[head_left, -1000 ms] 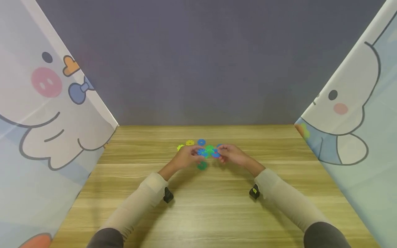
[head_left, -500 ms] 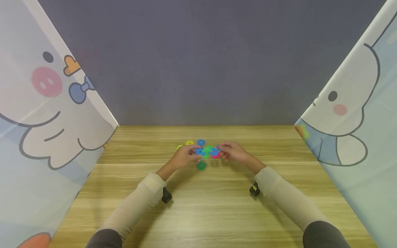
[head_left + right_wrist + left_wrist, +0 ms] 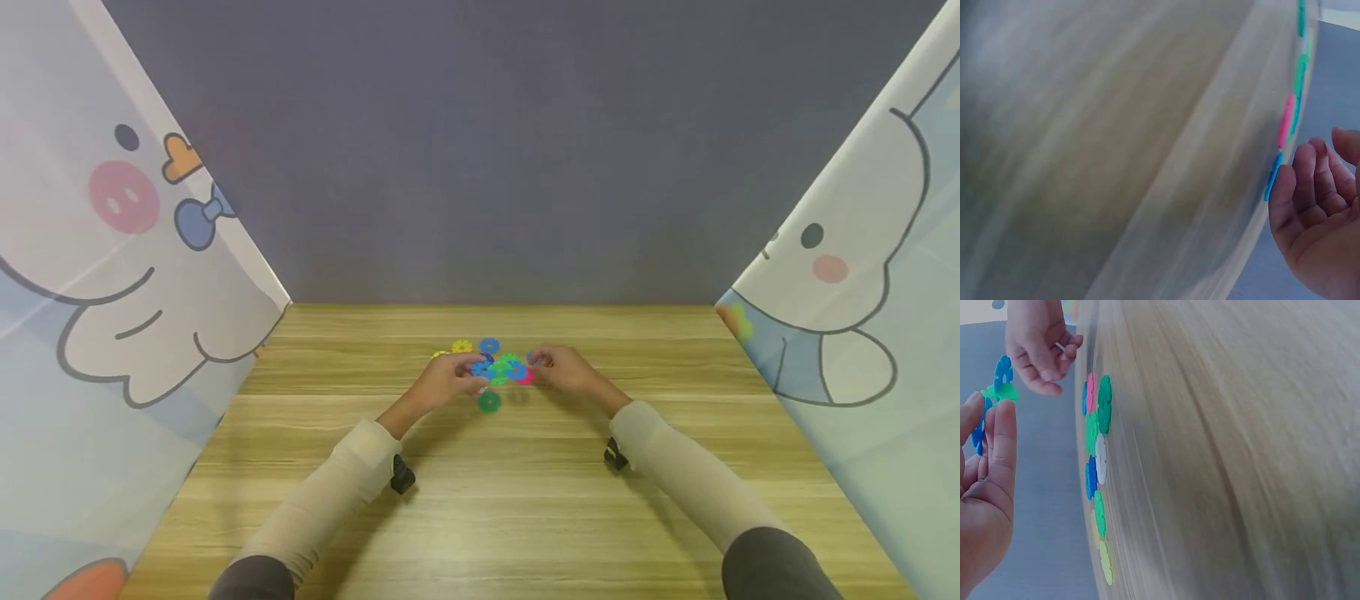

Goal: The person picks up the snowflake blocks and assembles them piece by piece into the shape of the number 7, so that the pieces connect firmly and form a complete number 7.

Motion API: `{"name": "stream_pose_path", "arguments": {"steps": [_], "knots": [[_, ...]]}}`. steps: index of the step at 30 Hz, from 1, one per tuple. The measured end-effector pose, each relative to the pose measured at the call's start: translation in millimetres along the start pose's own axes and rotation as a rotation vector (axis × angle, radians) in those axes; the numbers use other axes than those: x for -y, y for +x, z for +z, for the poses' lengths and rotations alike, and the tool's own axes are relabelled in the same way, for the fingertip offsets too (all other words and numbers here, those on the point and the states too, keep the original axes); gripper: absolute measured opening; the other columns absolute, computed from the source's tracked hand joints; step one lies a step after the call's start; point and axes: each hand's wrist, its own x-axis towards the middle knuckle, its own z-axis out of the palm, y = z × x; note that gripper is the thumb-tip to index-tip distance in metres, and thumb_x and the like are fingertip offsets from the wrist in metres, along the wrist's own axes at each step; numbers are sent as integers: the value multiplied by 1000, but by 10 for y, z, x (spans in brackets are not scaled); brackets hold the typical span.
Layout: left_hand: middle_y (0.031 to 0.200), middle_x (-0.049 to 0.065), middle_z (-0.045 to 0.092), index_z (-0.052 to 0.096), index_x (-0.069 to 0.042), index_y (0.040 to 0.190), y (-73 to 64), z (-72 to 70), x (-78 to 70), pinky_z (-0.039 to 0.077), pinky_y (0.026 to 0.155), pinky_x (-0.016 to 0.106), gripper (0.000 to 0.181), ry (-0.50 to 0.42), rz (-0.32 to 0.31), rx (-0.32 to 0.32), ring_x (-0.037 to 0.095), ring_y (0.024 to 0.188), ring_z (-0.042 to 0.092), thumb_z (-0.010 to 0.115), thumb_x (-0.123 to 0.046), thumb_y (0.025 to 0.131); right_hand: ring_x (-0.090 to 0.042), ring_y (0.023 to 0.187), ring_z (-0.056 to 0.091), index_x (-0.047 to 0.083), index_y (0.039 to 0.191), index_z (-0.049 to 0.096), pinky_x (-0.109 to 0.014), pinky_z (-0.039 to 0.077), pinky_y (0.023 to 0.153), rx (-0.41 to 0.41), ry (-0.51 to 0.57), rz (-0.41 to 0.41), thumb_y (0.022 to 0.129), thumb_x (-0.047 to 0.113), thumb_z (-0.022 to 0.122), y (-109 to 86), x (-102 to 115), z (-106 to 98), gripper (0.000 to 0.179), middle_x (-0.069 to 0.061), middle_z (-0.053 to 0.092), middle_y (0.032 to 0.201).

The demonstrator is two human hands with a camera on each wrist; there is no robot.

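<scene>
- Here, the left hand (image 3: 441, 382) pinches joined blue and green discs (image 3: 1006, 392) above the table (image 3: 510, 500); building seems under way.
- The right hand (image 3: 567, 369) is empty, fingers loosely bent, near a flat blue disc (image 3: 1273, 178); adding it would probably need a careful pinch.

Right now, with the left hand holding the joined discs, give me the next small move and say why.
I'd probably lower the right hand to the loose blue disc and pinch it. That hand looks empty, and the disc appears nearest to it in the right wrist view, while the left hand holds the joined discs above the table.
</scene>
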Motion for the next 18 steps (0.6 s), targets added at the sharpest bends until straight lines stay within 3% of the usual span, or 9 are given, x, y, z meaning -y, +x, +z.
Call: {"name": "stream_pose_path", "arguments": {"steps": [3,6,11,18], "knots": [[90,8,69,54,-1,145,-6,0,9,64,80,41,58,1,-3,-8,26,83,77,73,-25,96,-15,81,67,5,113,70,-30,56,71,-12,-120,-46,100,18,63,24,-16,35,19,-7,75,93],[90,7,69,54,-1,145,-7,4,18,64,79,39,57,-6,-10,-12,28,84,77,73,-25,96,-11,73,64,5,110,70,-28,53,68,-17,-188,-76,97,17,67,51,-21,73,18,-4,73,86],[91,8,69,54,0,145,-5,14,18,64,80,39,57,-27,-15,-6,31,86,76,72,-23,96,-8,63,55,3,112,69,-24,48,60,-9,-252,-89,94,19,72,84,-24,127,25,-1,67,77],[93,9,69,55,0,144,-12,12,26,64,80,39,55,-32,-23,-11,27,83,76,72,-22,96,-12,73,62,0,119,66,-28,55,67,16,-319,-84,93,24,75,101,-8,159,37,-5,71,86]]}}
